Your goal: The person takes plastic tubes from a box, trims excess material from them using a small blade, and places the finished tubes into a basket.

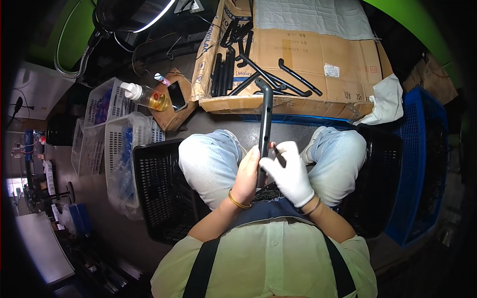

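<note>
My bare left hand (245, 175) is wrapped round the lower part of a black bent tube (266, 116), which stands lengthwise in front of me. The tube has holes along its side and a bent, flattened top end. On my right hand (292, 175) is a white knit glove, and its fingers close on a slim dark tool (279, 157) whose exact kind I cannot make out. The gloved thumb is beside the tube, near the bare fingers. Beyond the tube's top, several similar black tubes (298, 78) lie in a cardboard box.
The opened cardboard box (298, 105) stands ahead, with crumpled white sheeting (385, 102) at its right corner. Black crates (158, 186) flank my legs, and a blue crate (405, 198) is far right. A pump bottle (149, 97) and a phone (177, 95) sit at left.
</note>
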Tool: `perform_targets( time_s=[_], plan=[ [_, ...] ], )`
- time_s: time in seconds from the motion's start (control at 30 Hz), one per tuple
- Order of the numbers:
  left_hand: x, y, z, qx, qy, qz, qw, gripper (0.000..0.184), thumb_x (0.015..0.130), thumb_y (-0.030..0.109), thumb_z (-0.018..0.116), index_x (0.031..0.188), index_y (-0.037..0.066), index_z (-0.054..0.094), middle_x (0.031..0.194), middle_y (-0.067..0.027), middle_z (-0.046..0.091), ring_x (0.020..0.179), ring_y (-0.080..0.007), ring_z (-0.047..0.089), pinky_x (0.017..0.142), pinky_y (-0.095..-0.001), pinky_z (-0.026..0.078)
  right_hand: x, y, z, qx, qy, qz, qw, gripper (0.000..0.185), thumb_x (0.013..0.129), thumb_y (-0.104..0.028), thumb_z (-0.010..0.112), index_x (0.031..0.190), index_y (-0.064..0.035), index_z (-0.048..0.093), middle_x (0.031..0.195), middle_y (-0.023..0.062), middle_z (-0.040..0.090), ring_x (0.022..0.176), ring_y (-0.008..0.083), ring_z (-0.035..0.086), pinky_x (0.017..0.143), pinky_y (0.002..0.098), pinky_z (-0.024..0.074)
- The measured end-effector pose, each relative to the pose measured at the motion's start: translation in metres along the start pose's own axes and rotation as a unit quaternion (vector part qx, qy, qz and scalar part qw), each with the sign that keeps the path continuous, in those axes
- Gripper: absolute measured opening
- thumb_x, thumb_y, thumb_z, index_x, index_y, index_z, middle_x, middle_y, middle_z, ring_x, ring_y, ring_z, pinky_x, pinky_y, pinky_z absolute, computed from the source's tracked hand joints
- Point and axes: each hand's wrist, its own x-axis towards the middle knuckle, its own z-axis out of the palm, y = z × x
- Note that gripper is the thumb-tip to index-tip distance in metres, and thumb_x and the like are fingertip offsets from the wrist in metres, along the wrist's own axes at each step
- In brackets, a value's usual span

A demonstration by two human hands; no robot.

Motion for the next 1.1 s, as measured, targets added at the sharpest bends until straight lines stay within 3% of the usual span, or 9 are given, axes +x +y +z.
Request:
perform_targets(
  time_s=[0.13, 0.23, 0.43, 0.5, 0.57, 0.67, 0.73, 0.8, 1.1],
  plan=[
    [0.0, -0.018, 0.001, 0.052, 0.008, 0.101, 0.994, 0.023, 0.102, 0.021, 0.049, 0.12, 0.005, 0.049, 0.076, 0.0032, 0.052, 0.058, -0.0031, 0.045, 0.052, -0.0187, 0.039, 0.021, 0.006, -0.001, 0.06, 0.111, -0.11, 0.986, 0.033, 0.084, -0.015, 0.075, 0.106, -0.0001, 0.054, 0.085, 0.0048, 0.063, 0.069, 0.0078, 0.056, 0.062, 0.0245, 0.0486],
    [0.0, -0.029, 0.006, 0.139, 0.026, 0.191, 0.971, 0.025, 0.098, 0.013, 0.057, 0.118, 0.004, 0.046, 0.084, 0.003, 0.055, 0.064, -0.0019, 0.045, 0.057, -0.0174, 0.039, 0.032, 0.011, 0.0, 0.126, 0.063, -0.051, 0.989, 0.028, 0.084, -0.016, 0.075, 0.104, -0.0011, 0.06, 0.076, 0.0003, 0.059, 0.064, 0.0059, 0.051, 0.057, 0.0241, 0.0437],
    [-0.005, -0.011, -0.003, -0.117, -0.107, 0.01, 0.987, 0.034, 0.105, 0.035, 0.039, 0.124, 0.007, 0.043, 0.083, -0.0048, 0.056, 0.054, -0.0073, 0.049, 0.046, -0.0192, 0.041, 0.029, -0.012, -0.015, 0.259, -0.07, 0.067, 0.961, 0.02, 0.095, -0.02, 0.062, 0.104, -0.0033, 0.064, 0.07, -0.0047, 0.051, 0.061, 0.0005, 0.043, 0.051, 0.0201, 0.0347],
    [-0.004, -0.01, -0.007, -0.145, -0.112, -0.013, 0.983, 0.042, 0.105, 0.038, 0.036, 0.132, 0.007, 0.042, 0.082, -0.0039, 0.054, 0.055, -0.0072, 0.048, 0.046, -0.0189, 0.04, 0.031, 0.0, -0.011, 0.242, -0.008, 0.012, 0.97, 0.018, 0.097, -0.02, 0.06, 0.104, -0.0037, 0.063, 0.072, -0.0055, 0.05, 0.062, 0.0, 0.042, 0.051, 0.0196, 0.0347],
    [-0.004, -0.007, -0.003, -0.114, -0.057, 0.008, 0.992, 0.047, 0.105, 0.039, 0.035, 0.139, 0.007, 0.039, 0.081, -0.003, 0.052, 0.056, -0.0068, 0.048, 0.046, -0.0186, 0.04, 0.023, 0.004, -0.018, 0.266, -0.013, 0.001, 0.964, 0.015, 0.1, -0.015, 0.05, 0.099, -0.0046, 0.061, 0.07, -0.0037, 0.048, 0.051, 0.0031, 0.04, 0.044, 0.0214, 0.0297],
    [-0.002, -0.009, -0.009, -0.08, -0.035, 0.033, 0.996, 0.051, 0.105, 0.039, 0.036, 0.145, 0.008, 0.034, 0.082, -0.0027, 0.052, 0.057, -0.0061, 0.047, 0.046, -0.018, 0.039, 0.008, 0.022, -0.021, -0.071, -0.053, -0.247, 0.965, 0.013, 0.096, -0.009, 0.049, 0.093, -0.0024, 0.059, 0.071, 0.004, 0.048, 0.055, 0.0143, 0.049, 0.049, 0.0283, 0.0389],
    [-0.003, -0.008, -0.008, -0.053, -0.034, 0.051, 0.997, 0.049, 0.106, 0.035, 0.035, 0.145, 0.007, 0.033, 0.081, -0.0022, 0.051, 0.055, -0.0059, 0.046, 0.045, -0.0183, 0.038, -0.005, 0.004, -0.021, -0.143, -0.125, -0.144, 0.971, 0.011, 0.093, -0.007, 0.05, 0.087, 0.0002, 0.055, 0.076, 0.0148, 0.054, 0.068, 0.0296, 0.06, 0.061, 0.0381, 0.0467],
    [-0.004, -0.009, -0.009, -0.025, -0.042, 0.068, 0.996, 0.048, 0.106, 0.031, 0.034, 0.145, 0.004, 0.032, 0.084, -0.003, 0.05, 0.054, -0.0065, 0.046, 0.045, -0.0189, 0.037, -0.006, 0.004, -0.018, -0.151, -0.121, -0.2, 0.961, 0.018, 0.099, -0.02, 0.045, 0.091, -0.0078, 0.057, 0.074, 0.0117, 0.066, 0.072, 0.0353, 0.066, 0.065, 0.0426, 0.052],
    [-0.008, -0.008, -0.006, -0.033, -0.036, 0.06, 0.997, 0.047, 0.106, 0.029, 0.034, 0.146, 0.005, 0.032, 0.084, -0.0015, 0.047, 0.053, -0.0044, 0.043, 0.044, -0.0179, 0.034, -0.01, 0.005, -0.014, -0.137, -0.191, -0.146, 0.961, 0.021, 0.099, -0.022, 0.044, 0.091, -0.0106, 0.059, 0.081, 0.0062, 0.069, 0.074, 0.0307, 0.068, 0.068, 0.0399, 0.0539]
  ],
)
